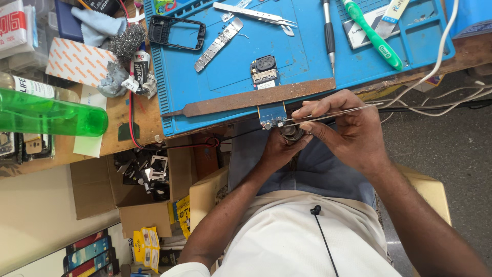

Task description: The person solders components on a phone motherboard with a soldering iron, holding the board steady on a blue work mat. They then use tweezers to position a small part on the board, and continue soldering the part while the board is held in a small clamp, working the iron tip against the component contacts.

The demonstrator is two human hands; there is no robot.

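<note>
Right hand [344, 128] pinched a pair of thin metal tweezers [333, 114], tips aimed at the lower end of a small blue circuit board [271, 114]. Board sat at the near edge of the blue work mat [215, 82], partly under a rusty flat file [251, 98] lying across it. Left hand [281, 147] was curled below the board, fingers closed around a small dark round part [292, 133], touching the board's bottom edge. On the mat further back: black phone frame [177, 32], green toothbrush [371, 33], screwdriver [329, 36]. Green bottle [48, 119] well off to the left.
</note>
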